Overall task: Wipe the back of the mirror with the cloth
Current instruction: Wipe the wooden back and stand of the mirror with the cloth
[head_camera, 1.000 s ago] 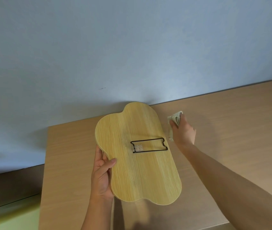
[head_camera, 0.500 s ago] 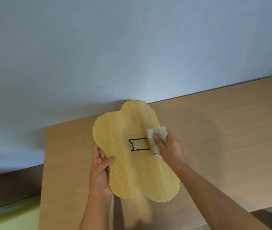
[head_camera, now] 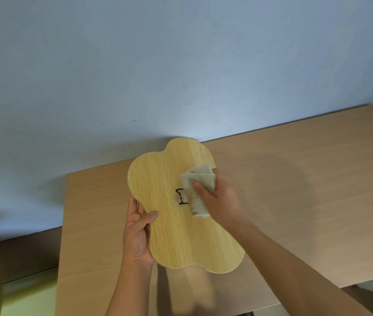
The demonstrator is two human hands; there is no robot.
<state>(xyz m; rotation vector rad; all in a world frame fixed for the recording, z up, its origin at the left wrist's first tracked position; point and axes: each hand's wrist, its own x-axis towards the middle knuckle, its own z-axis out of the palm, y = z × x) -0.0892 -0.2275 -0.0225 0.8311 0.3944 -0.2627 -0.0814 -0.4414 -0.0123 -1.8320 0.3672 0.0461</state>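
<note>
Wooden mirror back (head_camera: 176, 222) faces me above the tabletop (head_camera: 306, 201); my left hand (head_camera: 138, 236) clasps its edge, my right hand's (head_camera: 220, 201) grip presses the folded cloth (head_camera: 200, 179) on it.

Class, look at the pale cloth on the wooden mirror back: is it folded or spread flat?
Folded. The pale cloth is bunched in layers under the right hand, with overlapping edges visible.
</note>
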